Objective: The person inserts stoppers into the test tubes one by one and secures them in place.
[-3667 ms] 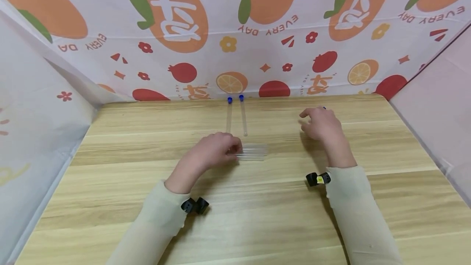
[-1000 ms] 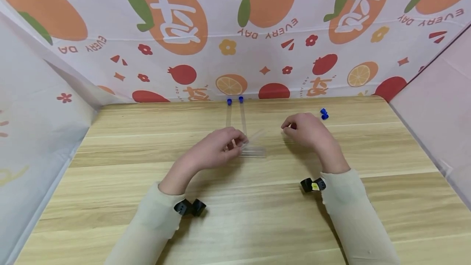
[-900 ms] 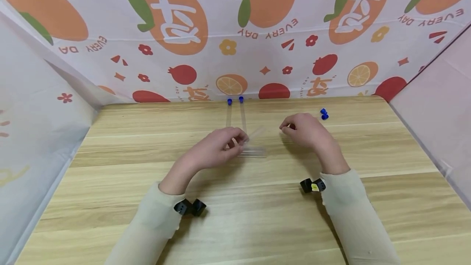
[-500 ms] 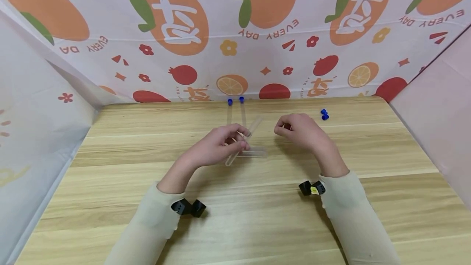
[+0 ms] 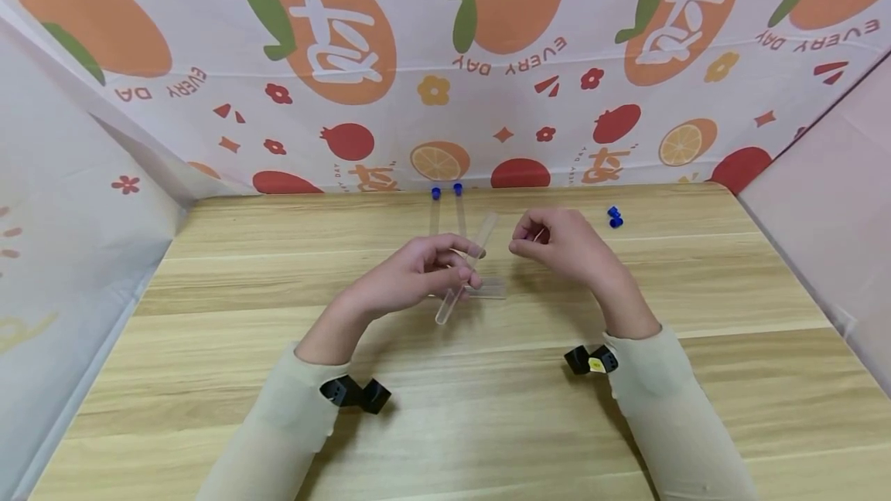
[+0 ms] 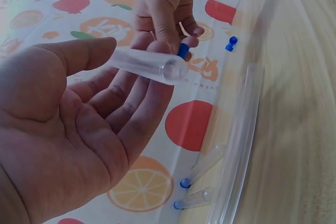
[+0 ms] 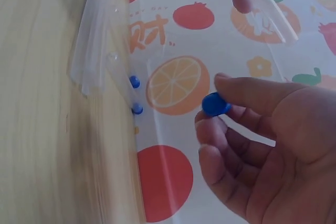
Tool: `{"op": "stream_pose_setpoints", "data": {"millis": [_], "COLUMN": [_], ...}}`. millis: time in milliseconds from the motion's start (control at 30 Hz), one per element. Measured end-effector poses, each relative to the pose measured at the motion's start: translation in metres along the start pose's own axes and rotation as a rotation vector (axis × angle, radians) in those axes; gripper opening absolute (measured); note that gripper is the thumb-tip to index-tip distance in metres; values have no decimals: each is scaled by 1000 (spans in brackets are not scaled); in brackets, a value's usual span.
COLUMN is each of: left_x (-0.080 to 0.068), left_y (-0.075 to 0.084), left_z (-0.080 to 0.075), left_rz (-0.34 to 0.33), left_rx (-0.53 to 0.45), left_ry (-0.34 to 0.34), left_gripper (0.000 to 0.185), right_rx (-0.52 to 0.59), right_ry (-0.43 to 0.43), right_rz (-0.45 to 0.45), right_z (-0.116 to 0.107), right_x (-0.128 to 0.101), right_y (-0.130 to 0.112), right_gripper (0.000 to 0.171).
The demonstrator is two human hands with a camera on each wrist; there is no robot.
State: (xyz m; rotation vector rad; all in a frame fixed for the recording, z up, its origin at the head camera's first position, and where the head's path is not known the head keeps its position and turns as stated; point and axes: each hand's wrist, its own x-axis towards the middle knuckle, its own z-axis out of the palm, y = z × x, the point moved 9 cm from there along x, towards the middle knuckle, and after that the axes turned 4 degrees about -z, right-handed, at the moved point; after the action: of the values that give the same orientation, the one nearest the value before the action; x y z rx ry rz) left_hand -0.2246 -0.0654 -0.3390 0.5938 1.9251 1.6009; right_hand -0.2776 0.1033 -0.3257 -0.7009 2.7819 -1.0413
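Note:
My left hand [image 5: 425, 269] holds a clear test tube [image 5: 451, 304] between thumb and fingers, tilted above the table with its upper end toward the back right. In the left wrist view the rounded end of that test tube [image 6: 173, 70] points toward the camera. My right hand [image 5: 560, 242], a little to the right of the tube's upper end, pinches a blue cap [image 7: 215, 104] between thumb and fingers. Below the left hand lie several loose clear tubes [image 5: 490, 288] side by side, partly hidden by it; the left wrist view shows these tubes [image 6: 239, 145] too.
Two tubes with blue caps [image 5: 457, 189] lie at the back of the wooden table [image 5: 487, 408], near the fruit-print cloth [image 5: 278, 145]. Loose blue caps [image 5: 615, 217] lie at the back right, beyond the right hand.
My left hand has lifted a tube off the pile and swung it steeper. My right hand has come left from the loose caps with one cap, nearing the tube.

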Motion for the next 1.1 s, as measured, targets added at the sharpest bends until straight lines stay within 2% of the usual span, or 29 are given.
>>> {"op": "stream_pose_setpoints", "data": {"millis": [200,500,667,867,1100], "left_x": [-1,-3,-5,-6,-5], "left_y": [5,5,5,6,3], "left_z": [8,16,19,18,20], "left_rz": [27,-1,-4,-11,-49], "left_rx": [-66,-126,-139,-146,-161], "left_ry": [-68,-151,-185,-186,-173], "left_gripper": [34,35,37,37,35], "right_rx": [127,420,527,620,719], "right_ry": [53,45,70,108,164], "right_rz": [-58,-81,-116,-177,-184], "right_z": [-5,-7,-10,-15,-21], "right_x": [-1,-5,-5,-3,-8], "right_y": [-8,-19,-26,-34,-33], "right_gripper": [15,22,22,20,21]}}
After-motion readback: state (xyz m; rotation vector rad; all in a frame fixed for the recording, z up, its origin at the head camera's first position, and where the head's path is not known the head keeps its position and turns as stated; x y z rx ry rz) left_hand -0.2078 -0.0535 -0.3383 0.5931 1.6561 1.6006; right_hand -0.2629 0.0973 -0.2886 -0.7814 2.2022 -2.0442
